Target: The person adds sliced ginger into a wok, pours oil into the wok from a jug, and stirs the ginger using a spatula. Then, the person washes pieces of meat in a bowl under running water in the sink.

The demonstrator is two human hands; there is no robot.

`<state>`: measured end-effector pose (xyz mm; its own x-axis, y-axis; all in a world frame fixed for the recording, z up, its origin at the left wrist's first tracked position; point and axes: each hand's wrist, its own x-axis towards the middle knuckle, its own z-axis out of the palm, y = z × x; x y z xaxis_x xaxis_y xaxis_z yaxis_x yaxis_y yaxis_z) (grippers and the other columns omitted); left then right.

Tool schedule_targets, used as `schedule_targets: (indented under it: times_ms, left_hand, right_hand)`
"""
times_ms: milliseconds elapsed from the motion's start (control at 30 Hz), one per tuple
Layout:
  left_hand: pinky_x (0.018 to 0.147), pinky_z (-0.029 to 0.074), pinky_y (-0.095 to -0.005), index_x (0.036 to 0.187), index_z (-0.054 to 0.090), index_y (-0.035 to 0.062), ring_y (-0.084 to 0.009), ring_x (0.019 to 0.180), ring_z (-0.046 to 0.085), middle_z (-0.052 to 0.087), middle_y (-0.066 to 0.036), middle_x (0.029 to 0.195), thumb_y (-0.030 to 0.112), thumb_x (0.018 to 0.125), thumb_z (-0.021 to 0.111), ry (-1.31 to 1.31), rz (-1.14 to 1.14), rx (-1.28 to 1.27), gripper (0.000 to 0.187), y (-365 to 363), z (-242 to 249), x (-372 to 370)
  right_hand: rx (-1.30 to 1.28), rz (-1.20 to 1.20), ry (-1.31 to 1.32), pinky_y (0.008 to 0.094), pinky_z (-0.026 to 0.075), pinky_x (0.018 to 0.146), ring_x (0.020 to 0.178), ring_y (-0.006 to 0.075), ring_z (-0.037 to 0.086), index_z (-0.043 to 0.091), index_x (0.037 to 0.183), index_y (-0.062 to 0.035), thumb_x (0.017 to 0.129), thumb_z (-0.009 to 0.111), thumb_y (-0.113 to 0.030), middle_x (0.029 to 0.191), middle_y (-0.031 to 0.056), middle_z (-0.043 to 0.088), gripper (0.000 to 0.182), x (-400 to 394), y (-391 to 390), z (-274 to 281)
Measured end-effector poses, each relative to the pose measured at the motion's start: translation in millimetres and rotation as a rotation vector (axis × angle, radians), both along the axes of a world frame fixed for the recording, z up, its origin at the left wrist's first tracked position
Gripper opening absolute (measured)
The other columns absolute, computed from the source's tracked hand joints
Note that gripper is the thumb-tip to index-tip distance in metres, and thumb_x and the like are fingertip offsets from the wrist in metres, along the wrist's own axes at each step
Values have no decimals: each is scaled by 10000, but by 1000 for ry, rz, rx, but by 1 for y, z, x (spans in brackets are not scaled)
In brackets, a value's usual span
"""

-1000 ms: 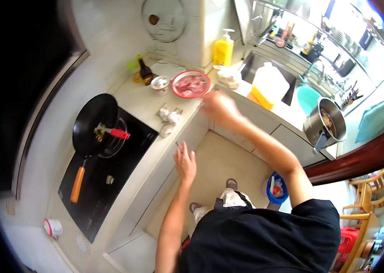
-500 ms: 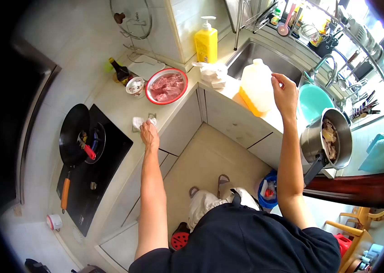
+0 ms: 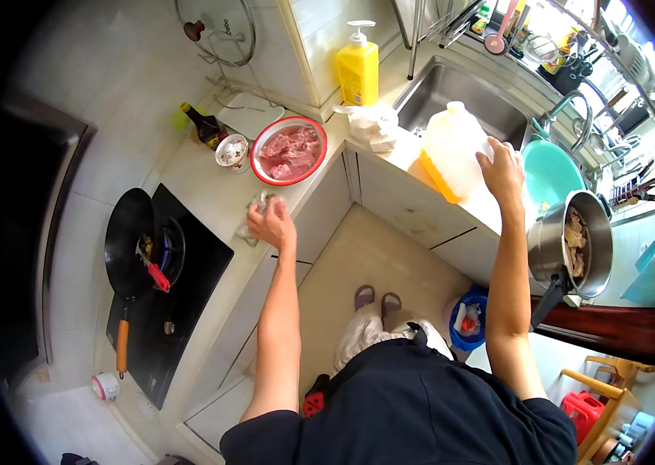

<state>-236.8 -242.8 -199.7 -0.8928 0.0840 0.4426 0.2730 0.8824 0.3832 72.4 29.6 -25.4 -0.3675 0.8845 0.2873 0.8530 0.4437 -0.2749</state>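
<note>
My left hand (image 3: 272, 225) is closed on a crumpled white cloth (image 3: 256, 206) at the edge of the white counter (image 3: 211, 186), just right of the black cooktop (image 3: 188, 271). My right hand (image 3: 503, 169) rests on the side of a white plastic jug (image 3: 451, 147) holding yellow liquid, which stands on the counter beside the steel sink (image 3: 463, 97). A red-rimmed bowl of raw meat (image 3: 289, 150) sits just beyond my left hand.
A black pan (image 3: 130, 240) with an orange handle and a red-handled utensil sits on the cooktop. Nearby are a small bowl (image 3: 231, 150), a dark bottle (image 3: 203, 125), a yellow pump bottle (image 3: 358, 68), a teal basin (image 3: 548, 174) and a steel pot (image 3: 575, 244).
My right hand has dropped from above the jug onto its side. My left hand has shifted slightly right along the counter edge with the cloth under it.
</note>
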Motion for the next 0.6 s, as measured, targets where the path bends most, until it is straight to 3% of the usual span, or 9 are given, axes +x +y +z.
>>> schedule_targets:
  times_ms: [100,133,233,333,400,467,500,533,600]
  left_hand:
    - [923,353,-476,1090,659,141,-309,1158,458,529,-84,1235,266,854,594,95,-443,162,275,4,-25,-4]
    - [923,353,-476,1090,659,141,-309,1158,458,529,-84,1235,266,854,594,92,-441,159,275,4,-32,-4]
    - [1016,190,-601,1248,546,140,-279,1266,370,472,-8,1357,252,872,563,-84,-621,-148,393,10,-9,10]
    - [1055,116,-613,1291,513,152,-269,1345,275,422,21,1406,274,891,533,5,-602,-230,418,10,-33,0]
    - [1072,123,-607,1327,476,157,-287,1381,208,377,20,1439,260,899,520,-38,-609,-282,442,4,-27,-3]
    - [1033,235,-588,1345,451,147,-324,1347,260,333,26,1466,219,893,520,-40,-616,-341,463,-4,-23,-8]
    - [971,356,-501,1246,552,110,-340,1226,393,467,-21,1341,162,849,579,104,-634,-318,402,-7,-25,-17]
    - [971,356,-501,1246,552,110,-340,1226,393,467,-21,1341,162,849,579,103,-648,-318,402,-13,-26,-25]
    - [865,416,-429,1012,658,65,-321,1018,499,559,-74,1078,116,798,629,73,-656,-159,221,-16,-26,-40]
  right_hand:
    - [5,-10,29,416,443,868,1050,302,539,586,1183,-87,810,633,-235,1119,100,579,403,-6,7,-7]
    - [9,-22,39,417,442,866,1041,300,546,586,1181,-89,814,629,-226,1115,101,578,395,-8,8,-9]
    - [95,-23,37,416,451,839,1032,298,556,592,1173,-93,810,628,-202,1122,105,588,380,-15,10,-14]
    - [157,-11,73,420,457,815,1010,304,570,609,1131,-88,800,632,-182,1080,110,614,345,-22,17,-15]
    - [161,1,94,423,458,804,988,311,582,620,1099,-83,794,635,-174,1045,115,632,319,-26,20,-12]
    - [139,13,118,436,458,782,931,323,604,631,1032,-70,785,637,-161,951,125,653,264,-27,20,-11]
    - [127,11,147,440,459,769,900,325,617,633,999,-68,777,642,-164,910,136,659,242,-28,18,-8]
    - [126,-3,144,440,459,769,900,325,617,633,999,-68,777,642,-164,910,136,659,242,-28,14,-8]
    - [70,-3,176,433,461,770,894,320,625,640,991,-68,772,648,-178,906,141,664,246,-30,10,-2]
